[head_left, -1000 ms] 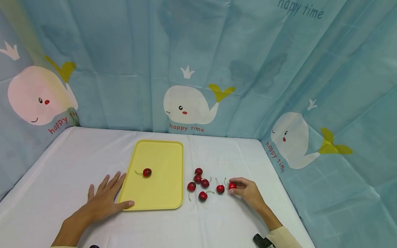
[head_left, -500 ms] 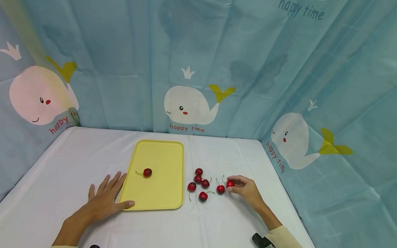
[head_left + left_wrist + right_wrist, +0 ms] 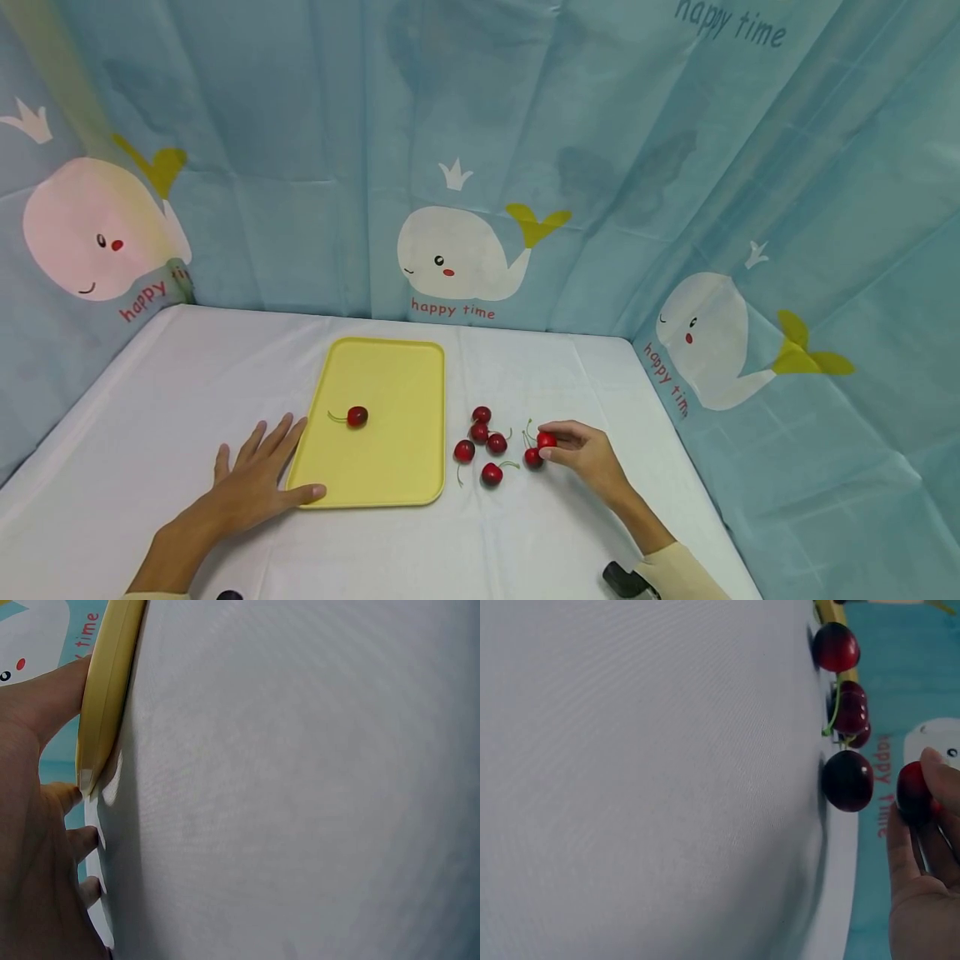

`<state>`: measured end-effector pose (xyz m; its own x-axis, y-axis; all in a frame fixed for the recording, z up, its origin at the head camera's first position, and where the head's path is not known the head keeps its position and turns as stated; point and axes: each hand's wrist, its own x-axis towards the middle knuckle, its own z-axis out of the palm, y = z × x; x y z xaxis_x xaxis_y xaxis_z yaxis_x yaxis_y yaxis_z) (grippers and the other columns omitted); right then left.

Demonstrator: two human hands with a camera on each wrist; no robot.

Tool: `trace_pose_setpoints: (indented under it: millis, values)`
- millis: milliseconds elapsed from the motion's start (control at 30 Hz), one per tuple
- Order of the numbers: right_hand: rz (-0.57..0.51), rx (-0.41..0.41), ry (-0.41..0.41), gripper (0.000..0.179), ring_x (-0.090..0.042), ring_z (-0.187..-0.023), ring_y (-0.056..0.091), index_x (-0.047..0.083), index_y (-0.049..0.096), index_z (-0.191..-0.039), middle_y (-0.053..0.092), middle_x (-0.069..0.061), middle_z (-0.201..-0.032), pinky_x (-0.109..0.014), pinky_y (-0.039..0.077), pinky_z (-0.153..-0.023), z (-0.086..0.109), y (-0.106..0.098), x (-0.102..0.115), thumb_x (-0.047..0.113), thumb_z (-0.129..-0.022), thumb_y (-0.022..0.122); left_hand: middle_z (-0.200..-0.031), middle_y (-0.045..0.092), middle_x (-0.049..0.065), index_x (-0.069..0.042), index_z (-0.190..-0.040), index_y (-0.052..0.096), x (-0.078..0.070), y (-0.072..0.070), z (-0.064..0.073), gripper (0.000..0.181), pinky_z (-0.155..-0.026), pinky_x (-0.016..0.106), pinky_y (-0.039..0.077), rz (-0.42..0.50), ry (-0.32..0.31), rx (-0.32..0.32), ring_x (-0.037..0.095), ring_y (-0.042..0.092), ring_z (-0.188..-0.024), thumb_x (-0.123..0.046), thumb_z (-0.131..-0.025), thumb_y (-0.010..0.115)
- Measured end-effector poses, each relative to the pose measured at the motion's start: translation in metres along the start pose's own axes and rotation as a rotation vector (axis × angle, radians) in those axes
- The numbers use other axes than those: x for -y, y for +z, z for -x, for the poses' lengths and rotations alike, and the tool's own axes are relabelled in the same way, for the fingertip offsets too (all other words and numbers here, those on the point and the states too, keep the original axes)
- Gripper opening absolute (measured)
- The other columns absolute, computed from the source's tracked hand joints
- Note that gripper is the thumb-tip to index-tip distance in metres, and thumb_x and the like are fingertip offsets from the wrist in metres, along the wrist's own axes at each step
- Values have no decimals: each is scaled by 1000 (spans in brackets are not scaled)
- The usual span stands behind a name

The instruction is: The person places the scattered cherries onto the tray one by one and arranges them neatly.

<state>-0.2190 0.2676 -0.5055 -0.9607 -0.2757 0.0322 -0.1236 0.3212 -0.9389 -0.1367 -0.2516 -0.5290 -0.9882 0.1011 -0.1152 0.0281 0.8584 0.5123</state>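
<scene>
My right hand pinches a red cherry between thumb and fingers. In the right wrist view the held cherry is raised off the white cloth. Just beside it in the head view, another cherry lies on the table, partly overlapped by the held one. My left hand rests with spread, straight fingers at the left edge of a yellow tray, its thumb over the near left corner. One cherry with a green stem lies on the tray. The left wrist view shows the thumb against the tray's rim.
Several cherries lie loosely grouped between the tray and my right hand. A white cloth covers the table. Blue curtains printed with whales enclose the back and sides. A black object sits at the right sleeve.
My right hand has moved left and slightly away from me with the cherry, which now overlaps the nearest cherry in view. The left hand and tray have stayed put.
</scene>
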Motion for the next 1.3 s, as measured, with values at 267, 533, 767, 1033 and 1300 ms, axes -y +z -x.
trace_pose_setpoints:
  millis: [267, 533, 767, 1033, 1300]
  values:
    - [-1, 39, -29, 41, -29, -113, 75, 2, 73, -129, 74, -18, -126, -23, 60, -93, -3, 10, 8, 15, -91, 85, -173, 17, 31, -9, -169, 20, 0, 0, 0, 117, -106, 90, -13, -3, 0, 0, 64, 6, -154, -75, -86, 68]
    - [-20, 75, -70, 42, -21, -107, 77, -4, 71, -129, 75, -16, -123, -26, 62, -90, -5, 23, 13, 14, -93, 83, -173, 17, 31, -9, -169, 20, 1, 1, -1, 117, -106, 91, -12, -11, -2, 3, 64, 6, -154, -75, -86, 68]
    - [-21, 109, -77, 42, -20, -100, 76, -3, 71, -130, 75, -16, -122, -32, 65, -82, -6, 35, 19, 16, -95, 82, -173, 17, 30, -9, -169, 20, 1, 2, -1, 118, -106, 91, -12, -16, -6, 2, 64, 7, -154, -76, -85, 68]
    - [-12, 123, -89, 41, -26, -109, 76, 1, 74, -129, 75, -11, -125, -26, 62, -89, -10, 49, 26, 18, -93, 84, -173, 17, 30, -10, -170, 19, 2, 2, -3, 117, -106, 91, -12, -22, -2, -5, 63, 7, -154, -76, -86, 67]
    - [22, 107, -127, 25, -18, -102, 76, 5, 80, -116, 80, -9, -115, -25, 62, -88, -14, 66, 29, 13, -93, 83, -173, 16, 30, -10, -170, 19, 3, 1, -2, 116, -105, 91, -11, -1, 16, -5, 64, 6, -154, -73, -87, 69]
